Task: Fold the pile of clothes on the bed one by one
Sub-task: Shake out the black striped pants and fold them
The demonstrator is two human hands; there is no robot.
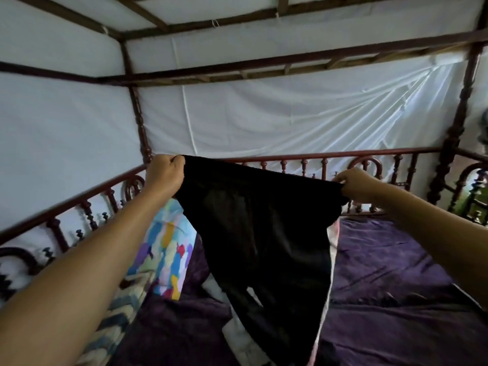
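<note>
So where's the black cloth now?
Head view, centre: the black cloth hangs above the purple bed, held up between the left hand and right hand.

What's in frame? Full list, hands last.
black garment: one, black, held up in the air over the middle of the bed, hanging down
sheet: one, purple, covering the bed
patterned cloth: one, multicoloured, left side of the bed by the rail
zigzag cloth: one, blue and cream, lower left
white cloth: one, white, on the sheet below the garment
bed rail: dark red wood with turned spindles, along the left and far sides
net: white, stretched over the frame on the sides and overhead
left hand: grips the garment's upper left corner
right hand: pinches the garment's upper right corner
</note>
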